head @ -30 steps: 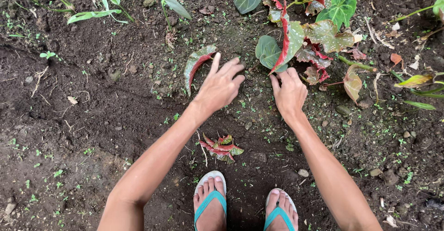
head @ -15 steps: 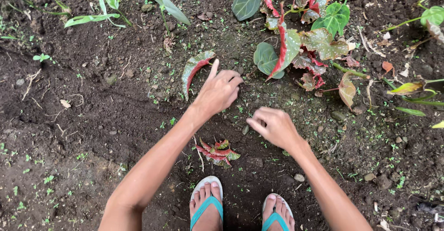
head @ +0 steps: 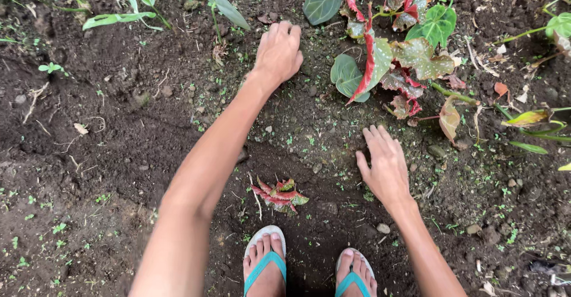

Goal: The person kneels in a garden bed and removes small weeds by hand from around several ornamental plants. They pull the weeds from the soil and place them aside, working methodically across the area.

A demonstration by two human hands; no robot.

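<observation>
Pressing dark soil (head: 178, 124), we keep our left hand (head: 278, 52) flat with fingers together beside the red-and-green spotted plant (head: 398, 59), our right hand (head: 385, 166) flat, fingers slightly spread, nearer the small red seedling (head: 278, 193); firming gently seems wise.

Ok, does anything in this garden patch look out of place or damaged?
One thing: a small red and green plant lies loose on the dark soil by the sandalled feet, apart from the spotted-leaf plant. Neither the left hand nor the right hand holds anything.
</observation>
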